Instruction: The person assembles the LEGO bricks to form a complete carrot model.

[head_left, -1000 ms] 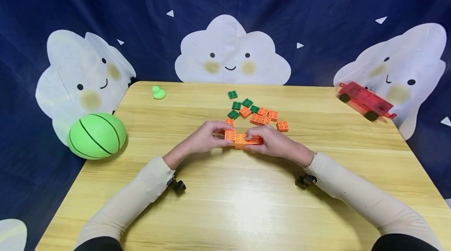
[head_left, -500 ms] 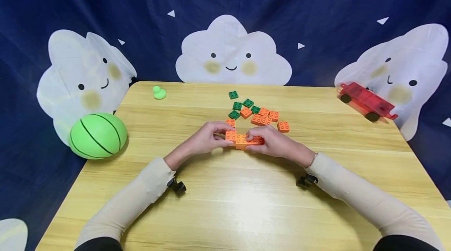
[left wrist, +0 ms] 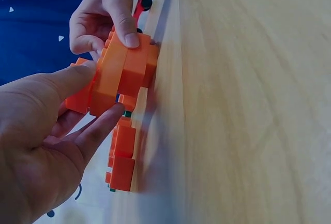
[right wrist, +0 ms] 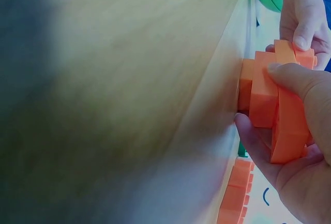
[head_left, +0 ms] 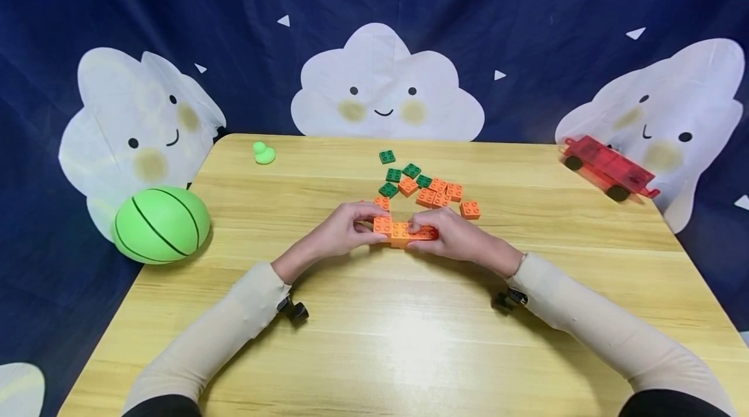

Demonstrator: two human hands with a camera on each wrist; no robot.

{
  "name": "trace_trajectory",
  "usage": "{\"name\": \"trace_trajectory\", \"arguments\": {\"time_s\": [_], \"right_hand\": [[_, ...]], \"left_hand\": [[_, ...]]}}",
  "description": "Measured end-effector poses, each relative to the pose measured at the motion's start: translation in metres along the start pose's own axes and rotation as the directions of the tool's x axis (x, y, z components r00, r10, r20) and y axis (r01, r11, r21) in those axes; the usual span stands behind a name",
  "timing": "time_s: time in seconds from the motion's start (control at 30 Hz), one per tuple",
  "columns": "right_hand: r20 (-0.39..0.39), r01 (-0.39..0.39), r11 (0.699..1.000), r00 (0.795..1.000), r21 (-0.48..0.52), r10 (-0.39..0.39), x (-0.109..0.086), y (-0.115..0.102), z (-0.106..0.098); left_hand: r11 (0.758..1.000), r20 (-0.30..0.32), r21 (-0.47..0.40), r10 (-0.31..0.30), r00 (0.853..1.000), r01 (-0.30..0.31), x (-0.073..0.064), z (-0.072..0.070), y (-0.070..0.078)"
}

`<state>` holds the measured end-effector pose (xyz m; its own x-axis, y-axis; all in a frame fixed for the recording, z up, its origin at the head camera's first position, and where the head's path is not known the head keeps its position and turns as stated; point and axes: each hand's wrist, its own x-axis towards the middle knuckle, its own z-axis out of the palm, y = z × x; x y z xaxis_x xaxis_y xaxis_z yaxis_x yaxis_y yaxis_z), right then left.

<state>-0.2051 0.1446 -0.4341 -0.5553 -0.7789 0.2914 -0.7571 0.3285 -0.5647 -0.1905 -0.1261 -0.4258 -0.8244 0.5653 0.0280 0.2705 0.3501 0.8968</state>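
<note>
A stepped structure of orange toy building bricks (head_left: 400,235) is held between both hands near the middle of the table. My left hand (head_left: 339,231) pinches the square brick (head_left: 383,224) at its upper left end, thumb on the near side. My right hand (head_left: 450,236) grips the right end, covering part of it. The left wrist view has the stacked layers (left wrist: 109,78) between the two thumbs. Seen from the right wrist, the lowest brick (right wrist: 245,87) is close to the tabletop; whether it touches cannot be told.
Behind the hands lie several loose orange bricks (head_left: 441,193) and green bricks (head_left: 393,175). A green ball (head_left: 162,225) sits at the table's left edge. A small green duck (head_left: 264,154) stands far left, a red toy wagon (head_left: 610,168) far right. A patterned curtain (head_left: 246,79) hangs behind.
</note>
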Motion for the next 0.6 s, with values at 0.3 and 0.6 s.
{"name": "trace_trajectory", "arguments": {"time_s": [0.3, 0.6], "right_hand": [[0.005, -0.015, 1.0, 1.0, 0.005, 0.015, -0.0009, -0.0005, -0.002], [0.001, 0.011, 1.0, 1.0, -0.001, -0.011, -0.0004, 0.0015, -0.0004]], "left_hand": [[1.0, -0.003, 0.02, 0.003, 1.0, -0.003, 0.0018, -0.0002, 0.0], [1.0, -0.002, 0.027, -0.004, 1.0, 0.004, 0.0006, 0.0007, 0.0012]]}}
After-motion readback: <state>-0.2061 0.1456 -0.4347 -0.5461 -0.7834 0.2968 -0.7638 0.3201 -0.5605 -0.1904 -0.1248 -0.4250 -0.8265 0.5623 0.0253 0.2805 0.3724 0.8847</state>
